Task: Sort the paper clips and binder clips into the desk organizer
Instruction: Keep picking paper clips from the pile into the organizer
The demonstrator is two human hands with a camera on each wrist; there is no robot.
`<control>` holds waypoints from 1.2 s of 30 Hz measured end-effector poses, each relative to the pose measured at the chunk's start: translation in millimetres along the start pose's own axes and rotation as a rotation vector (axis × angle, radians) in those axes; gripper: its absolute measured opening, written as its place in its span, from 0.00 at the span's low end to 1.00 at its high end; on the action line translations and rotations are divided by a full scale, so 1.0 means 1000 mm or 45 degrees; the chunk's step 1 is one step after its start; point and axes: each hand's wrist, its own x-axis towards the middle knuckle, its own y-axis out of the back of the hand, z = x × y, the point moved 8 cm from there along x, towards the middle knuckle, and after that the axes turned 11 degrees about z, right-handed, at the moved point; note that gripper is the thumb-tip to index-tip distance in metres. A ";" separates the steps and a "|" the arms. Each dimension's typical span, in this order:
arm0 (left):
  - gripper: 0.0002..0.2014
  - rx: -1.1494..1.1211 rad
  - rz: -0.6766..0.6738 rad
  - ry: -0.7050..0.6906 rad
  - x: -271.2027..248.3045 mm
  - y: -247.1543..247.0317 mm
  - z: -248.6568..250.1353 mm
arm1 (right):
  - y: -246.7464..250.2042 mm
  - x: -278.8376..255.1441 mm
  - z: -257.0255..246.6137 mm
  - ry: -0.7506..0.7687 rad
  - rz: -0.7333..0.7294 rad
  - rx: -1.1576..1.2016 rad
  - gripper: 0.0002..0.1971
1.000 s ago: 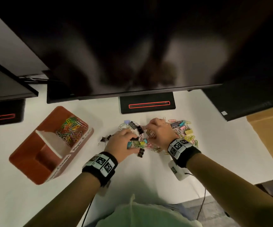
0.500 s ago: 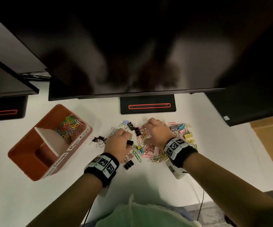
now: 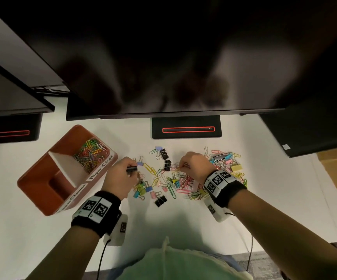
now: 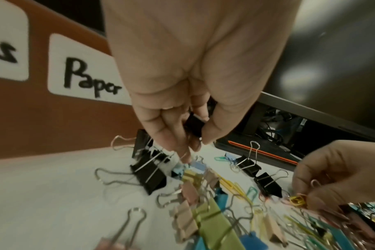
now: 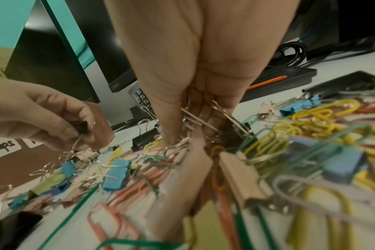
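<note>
The orange desk organizer (image 3: 42,190) stands at the left; its far compartment holds coloured paper clips (image 3: 90,152). A mixed pile of paper clips and binder clips (image 3: 175,180) lies on the white desk. My left hand (image 3: 132,172) hovers at the pile's left edge, close to the organizer, and pinches a black binder clip (image 4: 194,126) between thumb and fingers (image 4: 171,135). My right hand (image 3: 181,166) is down in the pile's far middle and pinches a few paper clips (image 4: 298,200), yellow and pink. In the right wrist view its fingertips (image 5: 171,135) are buried among clips.
A big dark monitor hangs over the desk, its stand base (image 3: 186,129) just behind the pile. Another base (image 3: 7,132) is far left and a dark device (image 3: 315,134) far right. Loose black binder clips (image 3: 160,200) lie near me. Wrist cables trail off the front edge.
My left hand has moved left from the pile's middle toward the organizer, with a black binder clip in it. My right hand stays in the pile, picking at paper clips.
</note>
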 end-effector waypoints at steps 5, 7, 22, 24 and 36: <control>0.17 0.336 0.051 -0.317 -0.003 -0.003 0.023 | 0.004 -0.003 0.000 0.024 0.002 -0.028 0.10; 0.19 0.396 -0.050 -0.455 -0.007 -0.023 0.036 | 0.006 -0.003 -0.001 0.025 0.037 -0.011 0.09; 0.24 0.494 -0.246 -0.594 -0.003 -0.064 0.024 | -0.007 0.005 -0.022 0.099 0.008 -0.076 0.11; 0.25 0.493 -0.232 -0.588 -0.005 -0.065 0.023 | -0.008 0.006 -0.022 0.083 -0.018 -0.075 0.09; 0.12 0.554 -0.224 -0.474 0.004 -0.075 0.025 | -0.003 0.000 -0.018 0.036 -0.078 -0.012 0.11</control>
